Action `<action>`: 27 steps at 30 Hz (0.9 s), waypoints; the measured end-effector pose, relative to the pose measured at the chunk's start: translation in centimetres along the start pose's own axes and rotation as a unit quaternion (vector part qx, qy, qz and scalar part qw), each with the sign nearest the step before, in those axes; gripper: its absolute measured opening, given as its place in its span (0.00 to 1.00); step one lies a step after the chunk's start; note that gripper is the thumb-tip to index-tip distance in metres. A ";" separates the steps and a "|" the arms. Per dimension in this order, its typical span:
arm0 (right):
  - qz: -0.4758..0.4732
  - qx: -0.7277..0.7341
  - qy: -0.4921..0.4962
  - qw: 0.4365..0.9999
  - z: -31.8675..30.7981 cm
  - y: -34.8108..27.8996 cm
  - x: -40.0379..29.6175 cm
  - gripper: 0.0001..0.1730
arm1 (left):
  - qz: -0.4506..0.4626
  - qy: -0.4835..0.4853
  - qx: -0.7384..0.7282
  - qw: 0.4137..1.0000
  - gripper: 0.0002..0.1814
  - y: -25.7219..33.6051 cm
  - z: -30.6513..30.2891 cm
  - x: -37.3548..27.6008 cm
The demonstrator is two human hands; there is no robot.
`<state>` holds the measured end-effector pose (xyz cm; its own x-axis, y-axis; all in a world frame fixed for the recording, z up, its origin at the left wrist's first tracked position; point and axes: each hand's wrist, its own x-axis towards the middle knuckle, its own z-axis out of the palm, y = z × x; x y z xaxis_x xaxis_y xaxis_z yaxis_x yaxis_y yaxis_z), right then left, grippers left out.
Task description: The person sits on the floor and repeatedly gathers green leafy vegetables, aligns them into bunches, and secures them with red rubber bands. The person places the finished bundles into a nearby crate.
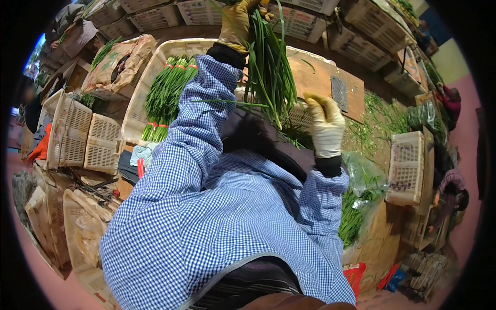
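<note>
My left hand, in a yellowish glove, is raised at the top of the view and closed round a bunch of long green leafy stalks, which hangs down with its tips loose. My gloved right hand is to the right of the hanging tips, fingers bent and pointing up; whether anything lies between them does not show. Left of my left forearm, bundles of green stalks tied with red bands lie in a pale plastic crate. A wooden board with a dark ridged plate lies beyond my right hand.
Cut green scraps litter the surface at right. A clear plastic bag with green stalks lies beside my right sleeve. Plastic crates stand around, with more stacked at left. Other people are at the far right and upper left.
</note>
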<state>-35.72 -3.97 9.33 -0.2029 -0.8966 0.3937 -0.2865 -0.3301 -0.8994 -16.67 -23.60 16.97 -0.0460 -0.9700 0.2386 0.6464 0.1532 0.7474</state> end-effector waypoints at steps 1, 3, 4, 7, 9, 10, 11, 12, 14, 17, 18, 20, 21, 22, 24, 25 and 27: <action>-0.038 -0.024 -0.002 0.999 0.9 -0.8 -0.2 0.11 | -0.002 0.015 -0.004 1.000 0.14 0.2 1.0 -0.8; -0.119 -0.117 0.019 0.986 2.1 -0.7 0.1 0.17 | -0.039 0.018 0.011 0.999 0.13 -1.6 1.5 -0.2; -0.148 -0.167 0.025 0.974 2.8 -1.4 0.5 0.21 | -0.052 -0.001 -0.003 0.999 0.14 -2.1 1.6 -0.2; -0.213 -0.290 0.030 0.933 4.8 -1.9 1.5 0.26 | -0.049 -0.005 0.006 0.999 0.13 -2.9 2.0 -1.5; -0.140 -0.394 0.007 0.908 6.2 -1.7 2.4 0.22 | 0.059 0.000 0.093 0.994 0.11 -3.7 1.2 -0.8; -0.117 -0.418 -0.008 0.901 6.3 -0.9 3.1 0.19 | 0.084 -0.002 0.097 0.992 0.10 -4.4 1.5 -0.5; -0.095 -0.441 -0.022 0.892 6.2 -0.3 3.6 0.17 | 0.109 -0.003 0.101 0.989 0.09 -5.1 1.7 -0.1; -0.099 -0.441 -0.018 0.892 6.1 0.0 3.6 0.12 | 0.119 -0.025 0.015 0.992 0.08 -5.2 1.5 -0.1; -0.061 -0.458 -0.032 0.886 5.4 0.8 3.6 0.12 | 0.131 -0.020 0.054 0.990 0.08 -5.2 0.9 0.1; 0.006 -0.496 -0.038 0.867 2.8 2.8 3.1 0.15 | 0.054 0.021 0.035 0.998 0.10 -3.2 2.2 -0.6; 0.044 -0.507 -0.044 0.860 1.9 4.0 2.7 0.15 | 0.071 0.017 0.029 0.997 0.10 -3.3 2.1 -0.1; 0.121 -0.527 -0.066 0.838 0.8 6.4 1.8 0.17 | 0.012 0.006 0.026 1.000 0.12 -2.2 -0.1 2.0; 0.120 -0.532 -0.066 0.836 0.1 7.8 0.8 0.17 | 0.046 -0.003 0.041 0.998 0.13 -1.9 -0.6 3.0; 0.145 -0.537 -0.087 0.826 -0.6 9.9 -0.3 0.16 | 0.036 0.013 0.033 0.999 0.13 -2.0 -1.1 3.5; 0.202 -0.558 -0.120 0.796 -1.5 12.9 -2.3 0.15 | -0.004 0.026 0.022 0.999 0.13 -0.5 0.3 3.7; 0.226 -0.564 -0.144 0.782 -1.6 14.1 -3.1 0.14 | -0.019 0.052 0.010 0.998 0.13 0.1 0.8 3.2; 0.263 -0.558 -0.181 0.766 -2.0 15.8 -4.3 0.13 | -0.016 0.058 0.006 0.998 0.11 0.9 0.6 3.9</action>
<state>-41.27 -4.74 -6.23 -0.3497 -0.9086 -0.2283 -0.9172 0.3817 -0.1140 -16.72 -27.14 18.90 0.0226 -0.9896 0.1422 0.6364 0.1240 0.7613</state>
